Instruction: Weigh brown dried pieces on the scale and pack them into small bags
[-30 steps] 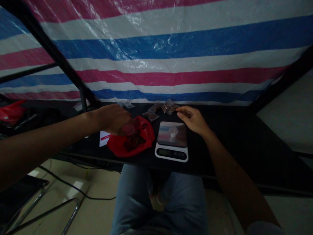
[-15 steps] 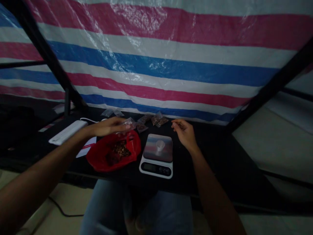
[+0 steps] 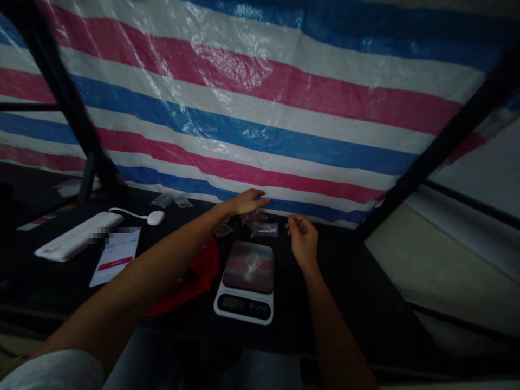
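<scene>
My left hand point(image 3: 246, 202) reaches across to the back of the table with its fingers stretched out. It is above small zip bags of brown bits point(image 3: 254, 218), partly hiding them. Just in front of these lies a clear zip bag point(image 3: 265, 229), apart from my fingers. My right hand point(image 3: 304, 241) is to the right of the bags, fingers curled together; whether anything is in them is hidden. Between my arms stands a digital scale point(image 3: 244, 309) with a small clear cup point(image 3: 253, 263) on its plate. A red bag point(image 3: 209, 265) is partly covered by my left forearm.
At the left are a white power strip-like bar point(image 3: 79, 235), a white round-ended cable piece point(image 3: 155, 218) and a printed card point(image 3: 117, 254). Flat clear bags point(image 3: 162, 200) lie behind. A striped plastic sheet point(image 3: 252, 135) hangs along the back, between dark frame bars point(image 3: 439, 151).
My left hand has moved right from over the red bag to the filled bags. The clear bag it held now lies on the table. The view has shifted; my right hand keeps its curled pose.
</scene>
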`<state>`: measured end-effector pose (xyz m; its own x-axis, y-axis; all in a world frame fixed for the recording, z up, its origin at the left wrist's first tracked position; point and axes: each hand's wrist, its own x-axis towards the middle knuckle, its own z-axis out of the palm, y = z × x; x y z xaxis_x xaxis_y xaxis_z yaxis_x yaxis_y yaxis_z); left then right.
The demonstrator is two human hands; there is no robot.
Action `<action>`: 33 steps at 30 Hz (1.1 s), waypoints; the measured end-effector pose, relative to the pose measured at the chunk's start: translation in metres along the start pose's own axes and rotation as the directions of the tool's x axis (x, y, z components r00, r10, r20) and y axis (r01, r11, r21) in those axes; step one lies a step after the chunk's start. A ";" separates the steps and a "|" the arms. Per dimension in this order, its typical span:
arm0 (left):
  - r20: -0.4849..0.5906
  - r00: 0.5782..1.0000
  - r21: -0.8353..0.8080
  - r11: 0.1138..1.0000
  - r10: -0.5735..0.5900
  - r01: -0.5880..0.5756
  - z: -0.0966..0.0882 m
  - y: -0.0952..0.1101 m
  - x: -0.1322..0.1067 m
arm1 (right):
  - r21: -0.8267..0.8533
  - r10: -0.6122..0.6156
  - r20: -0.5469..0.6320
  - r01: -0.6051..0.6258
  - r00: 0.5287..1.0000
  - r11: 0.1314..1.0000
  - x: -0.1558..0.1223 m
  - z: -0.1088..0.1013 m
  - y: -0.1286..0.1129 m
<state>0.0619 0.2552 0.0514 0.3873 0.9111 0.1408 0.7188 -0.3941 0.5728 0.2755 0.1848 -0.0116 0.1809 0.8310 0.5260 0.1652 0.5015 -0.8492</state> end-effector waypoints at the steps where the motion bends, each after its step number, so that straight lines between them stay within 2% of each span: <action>1: -0.021 1.000 0.025 0.999 -0.023 0.023 0.006 -0.007 0.005 | -0.001 0.003 0.003 -0.003 1.000 1.000 0.000 0.001 0.001; 6: -0.056 0.995 0.061 0.994 -0.084 0.087 0.028 -0.043 0.012 | 0.003 0.019 0.052 -0.019 0.998 1.000 -0.004 0.005 0.002; 9: -0.089 0.994 0.034 0.997 -0.071 0.074 0.032 -0.048 0.009 | 0.002 0.030 0.069 -0.030 0.997 1.000 -0.005 0.007 0.001; 12: -0.119 0.993 -0.008 1.000 0.000 -0.001 0.028 -0.034 -0.003 | 0.017 0.031 0.078 -0.033 0.996 0.999 -0.006 0.008 -0.003; 15: -0.112 0.986 -0.033 0.992 0.120 -0.124 0.024 -0.010 -0.029 | 0.032 0.063 0.129 -0.068 0.990 0.997 -0.007 0.010 -0.008; 18: -0.123 0.957 0.068 0.964 0.263 -0.257 0.021 0.012 -0.062 | 0.052 0.117 0.242 -0.134 0.963 0.990 -0.011 0.015 -0.013; 21: -0.101 0.943 0.143 0.943 0.318 -0.302 0.021 0.024 -0.085 | 0.081 0.170 0.342 -0.209 0.924 0.975 -0.016 0.019 -0.015; 25: -0.108 0.935 0.105 0.939 0.338 -0.328 0.017 0.027 -0.103 | 0.130 0.254 0.429 -0.338 0.867 0.932 -0.019 0.019 -0.019; 27: -0.158 0.926 0.073 0.939 0.342 -0.335 0.011 0.030 -0.112 | 0.165 0.267 0.477 -0.384 0.838 0.909 -0.020 0.018 -0.022; 30: -0.248 0.936 -0.032 0.964 0.248 -0.264 0.000 0.043 -0.123 | 0.185 0.247 0.520 -0.390 0.817 0.902 -0.022 0.017 -0.028; 31: -0.226 0.953 -0.093 0.970 0.200 -0.225 -0.003 0.047 -0.125 | 0.184 0.236 0.527 -0.381 0.817 0.906 -0.023 0.018 -0.030; 33: -0.102 0.987 -0.210 0.968 0.120 -0.140 -0.007 0.054 -0.125 | 0.187 0.208 0.532 -0.354 0.821 0.917 -0.025 0.019 -0.031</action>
<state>0.0484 0.1203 0.0704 0.4099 0.8645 0.2908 0.5200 -0.4834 0.7043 0.2472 0.1529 0.0011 -0.3329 0.9145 0.2299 -0.0936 0.2106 -0.9731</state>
